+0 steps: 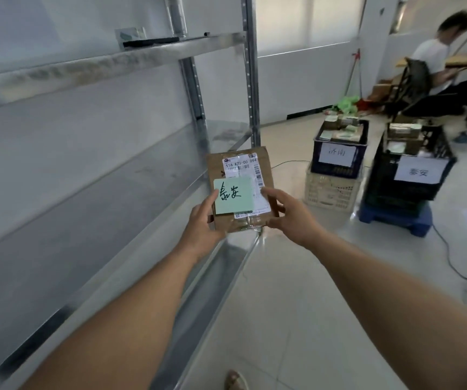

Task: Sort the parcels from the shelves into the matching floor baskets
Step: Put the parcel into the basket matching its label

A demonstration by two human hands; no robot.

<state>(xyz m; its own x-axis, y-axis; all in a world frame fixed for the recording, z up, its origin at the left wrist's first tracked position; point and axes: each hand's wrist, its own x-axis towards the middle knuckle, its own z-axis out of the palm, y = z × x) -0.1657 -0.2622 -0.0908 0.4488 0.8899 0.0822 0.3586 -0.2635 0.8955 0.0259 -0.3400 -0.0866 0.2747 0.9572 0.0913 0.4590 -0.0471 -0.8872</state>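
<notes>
I hold a flat brown cardboard parcel (263, 161) in front of me with both hands. It carries a white shipping label and a green sticky note (233, 195) with handwritten characters. My left hand (201, 220) grips its lower left edge, thumb on the note. My right hand (288, 212) grips its right edge. To the right on the floor stand two dark baskets with white paper signs: a blue one (336, 153) stacked on a beige crate, and a black one (407, 170) on a blue stool. Both hold parcels.
A metal shelf rack (131, 170) fills the left side, its shelves bare near me; a dark flat item (150, 41) lies on the upper shelf. A person sits on a chair (435, 71) at the back right. A cable (452, 260) runs across the tiled floor.
</notes>
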